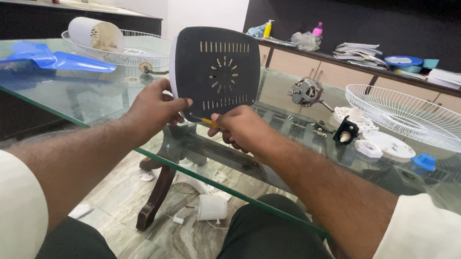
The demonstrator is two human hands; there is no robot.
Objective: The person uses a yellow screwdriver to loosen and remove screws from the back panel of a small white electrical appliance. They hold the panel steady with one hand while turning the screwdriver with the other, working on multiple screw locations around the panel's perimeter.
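In the head view, the left hand (156, 106) clamps the lower left edge of a dark grey fan base plate (216, 72), thumb across its slotted face and the other fingers curled behind it. The plate is held upright above the near edge of the glass table (61, 93). The right hand (241, 129) is closed around a yellow-handled screwdriver (208, 123), whose tip meets the plate's lower edge.

On the glass lie a blue fan blade (52, 59), a white wire fan guard (135, 47) with a white motor housing (92, 33) in it, a bare fan motor (305, 91), a second wire guard (422, 120), white plastic parts (390, 147) and a small blue cap (425, 162). Behind is a shelf (368, 65) with bottles and stacked papers; below, a marble floor (184, 231) with a white cup-shaped part (212, 207).
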